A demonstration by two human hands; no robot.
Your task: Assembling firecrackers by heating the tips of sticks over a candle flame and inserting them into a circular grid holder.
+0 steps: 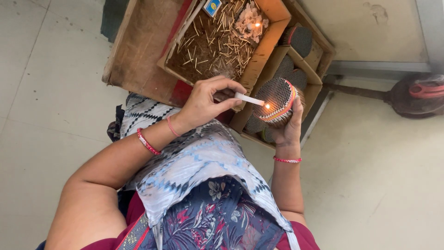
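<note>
Head view: left hand (203, 102) pinches a lit white candle (249, 99), flame touching a round bundle of matchsticks (276, 99) cupped in the right hand (289, 127). Bundle looks light, loose-packed, flammable; best gripped around its banded side. Wooden tray (217, 41) lies beyond both hands.

Soft, even daylight fills the view; the pale floor (379, 153) is bright but not blown out. Shadows are faint and diffuse, darkest under the wooden tray (138, 51) above the grip. A small flame (267, 106) at the candle (249, 98) tip glows orange, slightly overexposed, right against the bundle (277, 99); a second tiny glow (257, 24) shows further up. Focus is sharp at the hands, softer on the near arm and clothing. Wide-angle stretching bends the frame edges.
</note>
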